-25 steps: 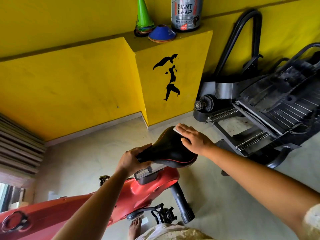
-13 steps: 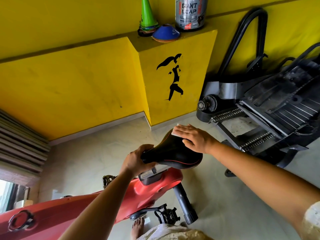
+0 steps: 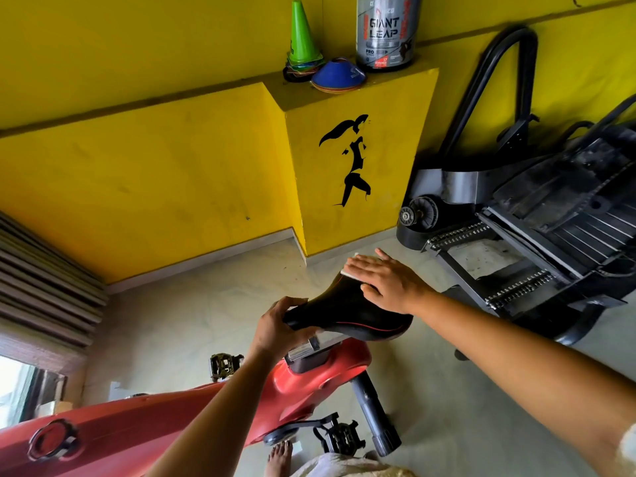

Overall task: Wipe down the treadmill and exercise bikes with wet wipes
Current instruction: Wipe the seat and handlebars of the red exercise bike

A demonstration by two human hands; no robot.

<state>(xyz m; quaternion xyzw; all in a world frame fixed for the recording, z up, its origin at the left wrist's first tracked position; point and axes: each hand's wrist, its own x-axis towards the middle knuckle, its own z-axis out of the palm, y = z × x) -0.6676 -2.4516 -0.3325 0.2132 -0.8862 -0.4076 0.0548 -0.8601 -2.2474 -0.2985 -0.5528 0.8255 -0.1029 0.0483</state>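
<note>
A red exercise bike (image 3: 144,428) runs across the bottom of the view, with a black saddle (image 3: 347,311) at centre. My left hand (image 3: 278,325) grips the saddle's narrow nose. My right hand (image 3: 385,280) lies flat with straight fingers on the wide rear of the saddle, pressing a white wet wipe (image 3: 349,274) whose edge shows under the fingers. A black folded treadmill (image 3: 550,215) leans against the yellow wall at right.
A yellow wall ledge (image 3: 347,94) holds a green cone (image 3: 301,36), blue disc cones (image 3: 339,77) and a supplement tub (image 3: 385,32). Bike pedals (image 3: 339,437) and a bare foot (image 3: 278,459) are near the bottom. Stacked boards (image 3: 44,280) sit at left.
My right hand has slid the wipe further toward the saddle's rear edge. The left hand keeps its hold on the nose. The view has shifted slightly.
</note>
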